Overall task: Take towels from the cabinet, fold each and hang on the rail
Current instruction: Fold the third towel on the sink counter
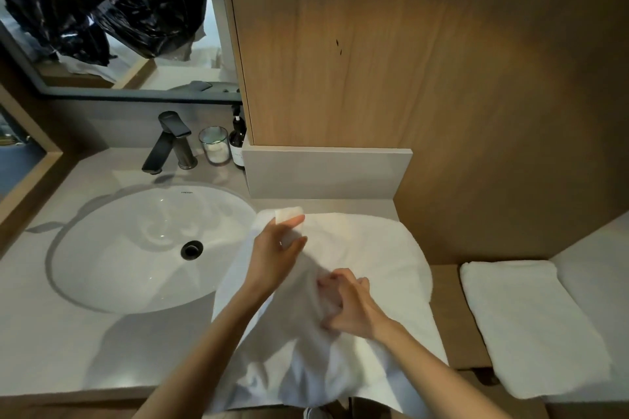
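A large white terry towel point(374, 248) is spread, rumpled and unfolded, over the pale grey stone countertop point(51, 333), just right of the oval white sink basin point(136, 248), with its near edge hung over the front. One corner is pinched and lifted by the left hand point(275, 248). A bunched middle part is gripped by the curled fingers of the right hand point(354, 306). Folding is judged barely begun, and hanging is left to do. A second white towel point(531, 326), folded into a neat rectangle, is laid to the right. Whether it is hung over a rail cannot be told.
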`<state>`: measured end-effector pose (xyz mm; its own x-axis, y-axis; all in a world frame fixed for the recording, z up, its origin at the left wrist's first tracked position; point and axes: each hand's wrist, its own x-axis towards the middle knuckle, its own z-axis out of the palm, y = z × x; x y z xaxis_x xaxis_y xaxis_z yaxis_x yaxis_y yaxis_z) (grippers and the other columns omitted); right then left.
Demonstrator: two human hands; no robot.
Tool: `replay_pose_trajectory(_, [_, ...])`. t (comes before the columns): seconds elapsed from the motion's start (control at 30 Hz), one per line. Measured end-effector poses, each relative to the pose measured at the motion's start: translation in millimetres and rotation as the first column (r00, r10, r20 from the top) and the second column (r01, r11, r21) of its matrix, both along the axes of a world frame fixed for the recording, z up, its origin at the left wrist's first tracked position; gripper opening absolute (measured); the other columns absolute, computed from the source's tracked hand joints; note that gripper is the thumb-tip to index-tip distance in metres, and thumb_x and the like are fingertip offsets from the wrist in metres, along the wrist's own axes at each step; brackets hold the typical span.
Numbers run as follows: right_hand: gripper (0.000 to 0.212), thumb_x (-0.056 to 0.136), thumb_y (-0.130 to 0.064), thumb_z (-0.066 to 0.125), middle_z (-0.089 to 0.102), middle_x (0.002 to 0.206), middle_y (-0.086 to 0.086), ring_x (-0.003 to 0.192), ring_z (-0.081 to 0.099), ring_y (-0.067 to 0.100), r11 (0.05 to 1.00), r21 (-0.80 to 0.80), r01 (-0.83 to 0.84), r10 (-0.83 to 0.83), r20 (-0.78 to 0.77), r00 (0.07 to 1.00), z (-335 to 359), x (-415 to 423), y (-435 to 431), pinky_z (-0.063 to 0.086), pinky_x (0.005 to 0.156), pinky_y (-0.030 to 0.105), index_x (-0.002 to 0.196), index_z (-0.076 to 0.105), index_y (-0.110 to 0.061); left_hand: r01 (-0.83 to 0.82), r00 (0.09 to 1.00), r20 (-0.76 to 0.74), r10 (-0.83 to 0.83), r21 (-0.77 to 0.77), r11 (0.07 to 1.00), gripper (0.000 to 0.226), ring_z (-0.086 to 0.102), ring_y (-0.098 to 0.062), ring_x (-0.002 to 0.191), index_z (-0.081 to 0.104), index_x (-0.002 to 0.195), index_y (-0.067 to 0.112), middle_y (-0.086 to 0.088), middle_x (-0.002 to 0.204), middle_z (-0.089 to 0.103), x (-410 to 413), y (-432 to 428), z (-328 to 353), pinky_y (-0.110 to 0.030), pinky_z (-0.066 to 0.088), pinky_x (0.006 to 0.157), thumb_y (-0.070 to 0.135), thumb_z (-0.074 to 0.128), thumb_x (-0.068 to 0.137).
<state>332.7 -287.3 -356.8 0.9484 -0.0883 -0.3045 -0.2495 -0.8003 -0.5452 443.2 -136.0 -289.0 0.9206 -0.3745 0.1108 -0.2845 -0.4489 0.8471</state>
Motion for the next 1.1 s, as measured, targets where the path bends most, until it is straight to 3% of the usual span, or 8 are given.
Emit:
replay_pose_trajectory(0.1, [0.068, 0.075, -0.021, 0.068, 0.043, 0.131, -0.007, 0.116, 0.043, 0.011, 0.976, 0.207, 0.073, -0.080, 0.024, 0.996, 0, 5, 18, 0.035, 0.106, 0.033, 0.139, 0.044, -0.016, 0.036, 0.997, -0.072, -0.029, 0.102, 0.994, 0.036, 0.057, -0.014, 0.098, 0.060, 0.127, 0.017, -0.002, 0.114, 0.060, -4, -8, -21, -0.016, 0.038, 0.084, 0.008, 0.055, 0.093])
replay_pose_trajectory(0.23, [0.039, 0.084, 0.005, 0.057, 0.063, 0.111, 0.001, 0.085, 0.060, 0.004, 0.795, 0.509, 0.329, -0.379, -0.006, 0.925, -1, -4, 3, 0.049, 0.077, 0.020, 0.118, 0.057, -0.015, 0.186, 0.970, -0.212, -0.119, 0.332, 0.925, 0.039, 0.052, -0.032, 0.119, 0.053, 0.132, 0.007, -0.016, 0.129, 0.055, -12, -9, -55, -0.029, 0.036, 0.097, 0.004, 0.042, 0.095])
replay_pose_trajectory(0.3, [0.034, 0.087, 0.002, 0.060, 0.064, 0.113, -0.002, 0.096, 0.059, 0.011, 0.838, 0.417, 0.351, -0.423, 0.090, 0.902, 1, -12, -21, 0.049, 0.084, 0.018, 0.115, 0.062, -0.017, 0.210, 0.960, -0.248, -0.126, 0.346, 0.914, 0.041, 0.047, -0.029, 0.127, 0.051, 0.136, 0.008, -0.013, 0.139, 0.050, -20, -8, -65, -0.023, 0.031, 0.102, 0.005, 0.043, 0.095])
replay_pose_trajectory(0.37, [0.042, 0.086, -0.017, 0.066, 0.056, 0.129, -0.009, 0.119, 0.047, 0.015, 0.955, 0.105, 0.278, -0.291, 0.141, 0.946, 2, -21, -50, 0.042, 0.101, 0.031, 0.125, 0.058, -0.029, 0.196, 0.961, -0.250, -0.118, 0.318, 0.927, 0.044, 0.044, -0.025, 0.131, 0.047, 0.140, 0.013, -0.010, 0.144, 0.046, -25, -7, -69, -0.019, 0.027, 0.105, 0.006, 0.043, 0.097])
replay_pose_trajectory(0.5, [0.065, 0.085, -0.043, 0.066, 0.023, 0.152, -0.010, 0.136, 0.022, 0.025, 0.970, -0.209, 0.125, -0.147, -0.092, 0.985, 1, -30, -77, 0.028, 0.110, 0.041, 0.143, 0.036, -0.040, 0.187, 0.961, -0.253, -0.114, 0.287, 0.939, 0.044, 0.044, -0.025, 0.132, 0.047, 0.140, 0.013, -0.010, 0.144, 0.047, -24, -10, -66, -0.021, 0.029, 0.104, 0.005, 0.044, 0.097])
replay_pose_trajectory(0.63, [0.069, 0.081, -0.042, 0.071, 0.024, 0.151, -0.007, 0.132, 0.021, 0.022, 0.987, -0.127, 0.099, -0.104, -0.035, 0.994, -2, -20, -73, 0.029, 0.109, 0.032, 0.143, 0.041, -0.036, 0.080, 0.977, -0.209, -0.043, 0.170, 0.982, 0.036, 0.058, -0.020, 0.111, 0.062, 0.123, 0.014, -0.004, 0.126, 0.061, -16, -5, -47, -0.023, 0.042, 0.093, 0.003, 0.043, 0.094])
replay_pose_trajectory(0.87, [0.080, 0.070, -0.041, 0.079, 0.031, 0.143, -0.001, 0.127, 0.029, 0.027, 0.998, -0.061, 0.027, -0.024, 0.057, 0.998, -11, 11, -46, 0.026, 0.102, 0.023, 0.141, 0.043, -0.029, -0.041, 0.990, -0.139, 0.031, -0.068, 0.997, 0.038, 0.062, -0.011, 0.102, 0.063, 0.125, 0.026, 0.005, 0.107, 0.069, 10, -8, -9, -0.028, 0.047, 0.094, 0.010, 0.057, 0.091])
replay_pose_trajectory(1.1, [0.086, 0.065, -0.026, 0.076, 0.048, 0.136, -0.004, 0.126, 0.045, 0.016, 0.976, 0.216, 0.035, -0.061, 0.114, 0.992, -24, 36, 5, 0.036, 0.109, 0.034, 0.141, 0.039, -0.018, 0.099, 0.972, -0.220, -0.075, 0.097, 0.990, 0.041, 0.060, -0.020, 0.105, 0.056, 0.133, 0.024, -0.001, 0.111, 0.064, 4, -20, -41, -0.021, 0.043, 0.088, 0.010, 0.049, 0.095])
